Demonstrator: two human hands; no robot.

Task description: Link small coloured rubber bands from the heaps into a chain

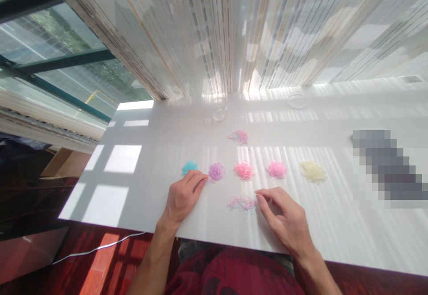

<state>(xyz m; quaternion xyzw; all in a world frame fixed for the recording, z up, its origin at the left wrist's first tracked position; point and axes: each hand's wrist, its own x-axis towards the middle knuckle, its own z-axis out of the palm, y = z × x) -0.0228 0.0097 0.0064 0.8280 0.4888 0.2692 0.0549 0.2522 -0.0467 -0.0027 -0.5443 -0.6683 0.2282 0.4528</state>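
Note:
Small, thin loops that look like rubber bands lie in piles sorted by colour: blue (190,167), purple (217,171), coral pink (244,170), bright pink (276,170) and pale yellow (312,171). My left hand (183,194) is closed in a pinch, its fingertips at the left edge of the purple pile and its knuckles just below the blue one. Nearer to me is a loose mixed-colour pile (242,203). At its right end my right hand (284,217) has thumb and forefinger brought together. Anything held in either pinch is too small to make out.
Another mixed pile (240,137) lies behind the coloured row on the white table (160,152). A clear round container (219,109) and a clear disc or lid (297,100) stand near the curtain (214,32). A blurred-out dark object (389,165) is at the right.

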